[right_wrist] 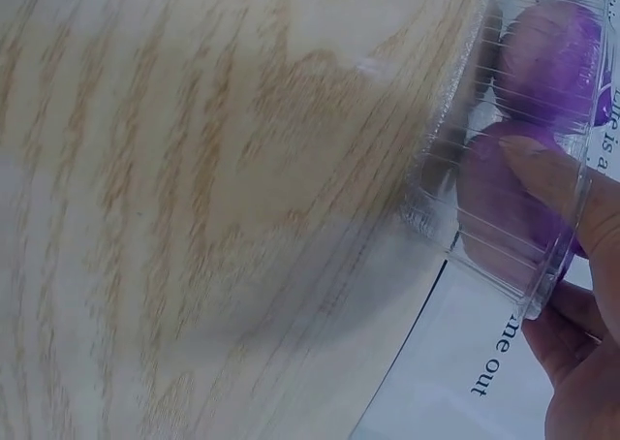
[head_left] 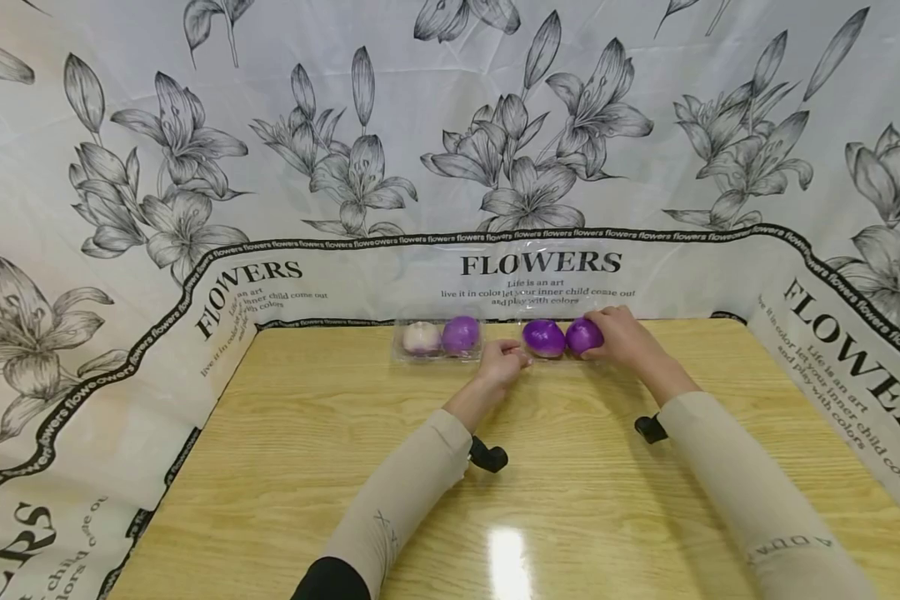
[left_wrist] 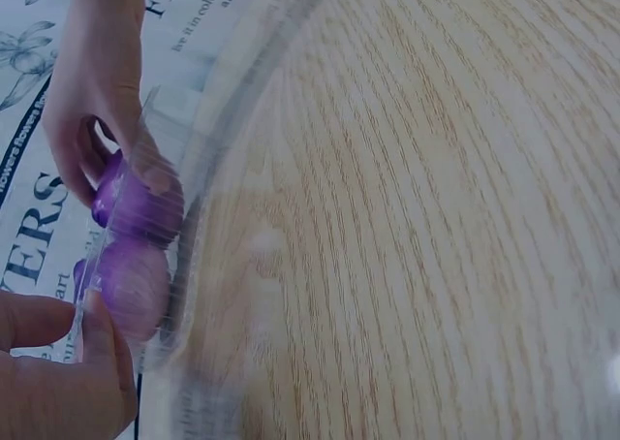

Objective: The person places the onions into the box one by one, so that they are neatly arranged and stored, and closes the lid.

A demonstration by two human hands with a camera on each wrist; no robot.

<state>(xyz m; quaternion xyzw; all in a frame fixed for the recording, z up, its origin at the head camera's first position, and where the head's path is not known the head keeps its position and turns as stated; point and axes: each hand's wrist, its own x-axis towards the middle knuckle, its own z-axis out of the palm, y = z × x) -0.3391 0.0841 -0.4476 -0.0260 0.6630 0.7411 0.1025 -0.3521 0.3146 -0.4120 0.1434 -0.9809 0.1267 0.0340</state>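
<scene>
A clear plastic box stands at the back of the table with two round purple onions in it, one on the left and one on the right. My left hand pinches the box's rim at its left end between thumb and finger. At the other end, my right hand grips the right onion inside the box, thumb on its near side and the other fingers behind. To the left, a second clear box holds a purple onion and a whitish one with a purple underside.
Both boxes stand on a wood-grain table, close to its back edge. A white cloth with printed flowers and lettering rises behind and on both sides. A black camera mount sticks out from each wrist.
</scene>
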